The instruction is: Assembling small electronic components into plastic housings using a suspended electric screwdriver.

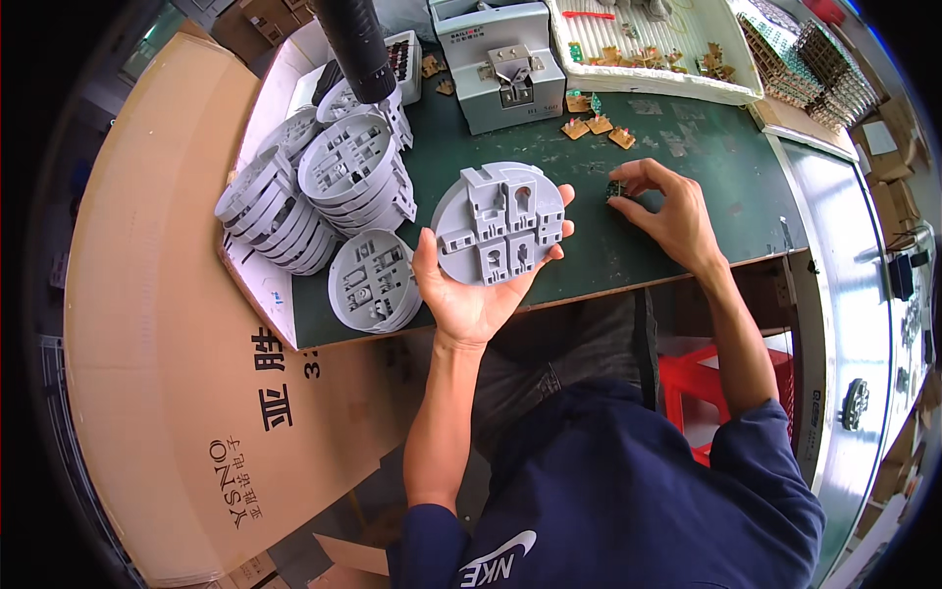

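Note:
Resting across my left hand [471, 304] is a round grey plastic housing [505, 231], its moulded slots and raised blocks facing up; the thumb grips its left rim and fingertips show along the right. My right hand [672, 211], off to the right above the bench, pinches a small dark green circuit board [615, 188] between thumb and fingers. The board is partly hidden by the fingertips. Left of the held housing, more round grey housings [348, 157] stand in stacks, and a low pile of them [373, 283] lies closest to the bench edge.
A grey machine [505, 74] with a metal front fitting stands at the back. Several small tan boards [599, 124] lie beside it, near a white tray [667, 83] of parts. A dark cylinder [355, 49] hangs over the stacks. A big cardboard sheet [167, 324] borders the left.

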A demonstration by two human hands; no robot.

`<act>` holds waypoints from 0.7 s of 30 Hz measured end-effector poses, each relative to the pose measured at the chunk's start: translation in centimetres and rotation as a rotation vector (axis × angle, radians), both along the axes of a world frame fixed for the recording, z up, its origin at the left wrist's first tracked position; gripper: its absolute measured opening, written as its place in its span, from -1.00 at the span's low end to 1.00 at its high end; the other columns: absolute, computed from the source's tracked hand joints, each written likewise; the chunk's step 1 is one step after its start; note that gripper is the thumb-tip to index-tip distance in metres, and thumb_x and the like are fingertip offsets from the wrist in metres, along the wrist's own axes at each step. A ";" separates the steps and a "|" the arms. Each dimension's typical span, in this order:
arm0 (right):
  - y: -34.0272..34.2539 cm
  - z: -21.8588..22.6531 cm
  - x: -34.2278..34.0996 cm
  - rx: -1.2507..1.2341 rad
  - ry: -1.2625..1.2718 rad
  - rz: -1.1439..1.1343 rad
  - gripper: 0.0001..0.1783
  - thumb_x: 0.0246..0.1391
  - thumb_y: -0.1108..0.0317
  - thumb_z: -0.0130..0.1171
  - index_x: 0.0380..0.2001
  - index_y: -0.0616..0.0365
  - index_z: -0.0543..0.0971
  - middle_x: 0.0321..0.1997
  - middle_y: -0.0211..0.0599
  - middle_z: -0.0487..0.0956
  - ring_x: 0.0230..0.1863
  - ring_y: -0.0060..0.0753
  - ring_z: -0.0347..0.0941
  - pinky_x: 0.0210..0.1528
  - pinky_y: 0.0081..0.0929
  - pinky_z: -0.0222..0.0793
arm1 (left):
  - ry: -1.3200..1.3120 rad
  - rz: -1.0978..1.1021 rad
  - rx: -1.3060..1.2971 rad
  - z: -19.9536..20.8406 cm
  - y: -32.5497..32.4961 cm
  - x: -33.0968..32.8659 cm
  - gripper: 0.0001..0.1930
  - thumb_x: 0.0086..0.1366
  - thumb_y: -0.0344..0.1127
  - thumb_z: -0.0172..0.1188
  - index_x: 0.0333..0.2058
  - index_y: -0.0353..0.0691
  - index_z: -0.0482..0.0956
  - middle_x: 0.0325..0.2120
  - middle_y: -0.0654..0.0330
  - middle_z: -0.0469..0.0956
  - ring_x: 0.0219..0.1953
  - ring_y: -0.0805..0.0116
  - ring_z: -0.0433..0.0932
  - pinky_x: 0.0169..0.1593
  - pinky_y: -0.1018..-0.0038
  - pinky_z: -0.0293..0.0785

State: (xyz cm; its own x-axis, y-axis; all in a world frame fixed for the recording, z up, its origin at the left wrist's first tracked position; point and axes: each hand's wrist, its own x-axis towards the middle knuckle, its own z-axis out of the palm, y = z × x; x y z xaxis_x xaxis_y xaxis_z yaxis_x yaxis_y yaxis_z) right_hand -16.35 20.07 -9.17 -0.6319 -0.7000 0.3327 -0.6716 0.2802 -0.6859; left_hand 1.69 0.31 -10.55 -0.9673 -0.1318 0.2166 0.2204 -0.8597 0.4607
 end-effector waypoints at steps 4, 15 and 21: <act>0.5 0.3 0.5 -0.055 -0.264 -0.062 -0.67 0.08 0.52 0.42 -0.06 0.24 0.63 -0.13 -0.28 0.70 -0.09 -0.44 0.69 0.02 -0.45 0.58 | 0.005 -0.025 -0.058 0.0 0.2 -0.4 0.09 0.17 0.47 0.21 0.48 -0.12 0.12 0.44 -0.46 -0.04 0.28 -0.44 0.32 0.27 -0.06 0.42; -1.0 -1.6 1.1 -0.033 0.077 -0.040 -0.58 0.13 0.55 0.36 0.08 0.14 0.65 -0.05 -0.21 0.68 -0.03 -0.35 0.63 0.09 -0.43 0.50 | -0.024 0.066 -0.162 0.2 1.7 5.6 0.07 0.24 0.44 0.13 0.40 -0.43 0.18 0.32 -0.35 0.30 0.23 -0.18 0.49 0.19 0.15 0.47; 2.2 -3.1 -2.5 0.028 0.141 -0.089 -0.61 0.35 0.42 0.20 0.21 0.17 0.59 0.11 -0.22 0.67 0.10 -0.42 0.58 0.20 -0.47 0.41 | -0.165 0.187 0.168 -6.6 5.5 20.7 -0.06 0.33 0.38 0.08 0.41 -0.27 0.24 0.28 -0.42 0.34 0.17 -0.23 0.54 0.16 0.10 0.51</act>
